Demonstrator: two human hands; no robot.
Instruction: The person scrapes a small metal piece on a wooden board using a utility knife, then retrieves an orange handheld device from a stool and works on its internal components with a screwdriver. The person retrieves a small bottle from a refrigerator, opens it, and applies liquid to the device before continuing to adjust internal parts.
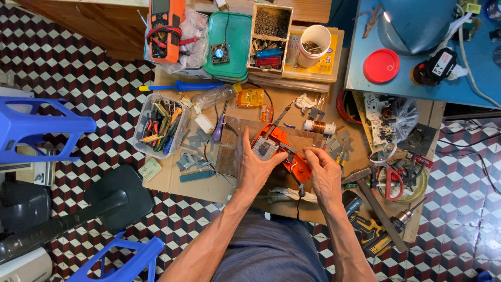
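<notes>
An orange power tool body (282,149) with its casing open lies on a sheet of cardboard (172,177) in front of me. My left hand (254,169) grips the tool from the near left side, thumb up beside a grey inner part. My right hand (323,175) rests at the tool's right end, fingertips pinched on a small part there; what it pinches is too small to make out. A black cord runs from the tool toward me.
A clear box of hand tools (160,125) stands left. A blue screwdriver (180,86), purple-handled tool (218,130), copper coil (318,127) and grey metal pieces lie around. At the back sit an orange multimeter (166,28), green lid (229,44), parts tray and white cup (313,44). Blue stools stand left.
</notes>
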